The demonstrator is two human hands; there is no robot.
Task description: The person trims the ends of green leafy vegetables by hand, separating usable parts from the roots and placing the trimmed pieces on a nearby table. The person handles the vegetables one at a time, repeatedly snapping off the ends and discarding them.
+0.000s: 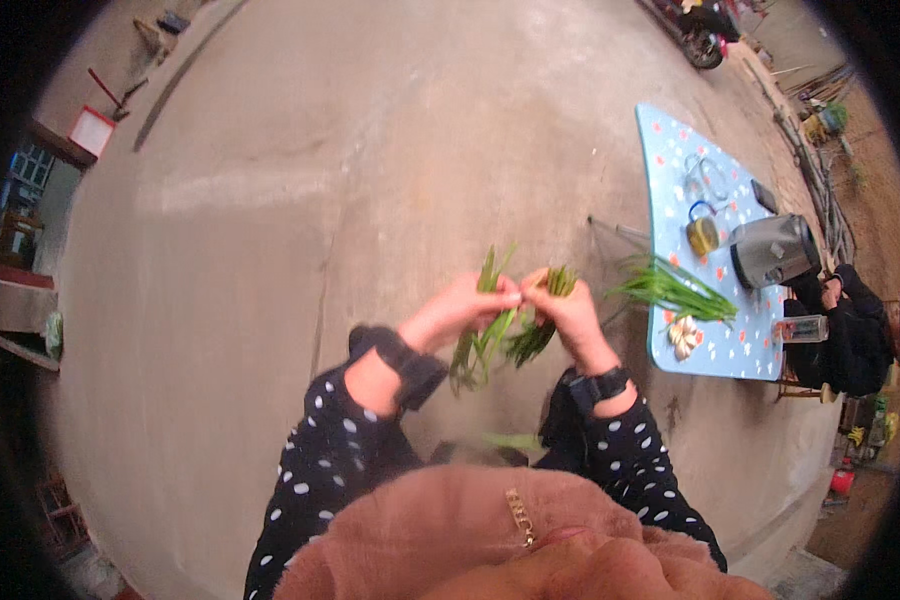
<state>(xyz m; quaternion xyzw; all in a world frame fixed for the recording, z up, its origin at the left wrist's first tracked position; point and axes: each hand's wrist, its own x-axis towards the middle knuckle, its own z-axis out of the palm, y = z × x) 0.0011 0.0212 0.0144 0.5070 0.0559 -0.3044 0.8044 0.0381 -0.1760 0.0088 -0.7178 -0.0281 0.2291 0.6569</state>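
My left hand (461, 307) grips some loose green stalks (487, 274), whose long thin leaves hang below the palm. Close beside it, fingertips touching or nearly so, my right hand (574, 319) is closed around a tight bundle of green stems (531, 341). The bundle's cut-looking upper ends stick out above the fist. Both hands are held over the concrete floor, in front of my knees. To the right, a sheaf of long green leaves (675, 289) lies over the near edge of the table, with garlic bulbs (683, 336) next to it.
A low table with a blue flowered top (671, 161) stands right, carrying a grey metallic container (772, 251), a yellowish jar (702, 235), a clear glass (804, 328) and a dark flat object (763, 196). Behind it sits a person in dark clothes (859, 337). A motorbike wheel (703, 49) shows farther off.
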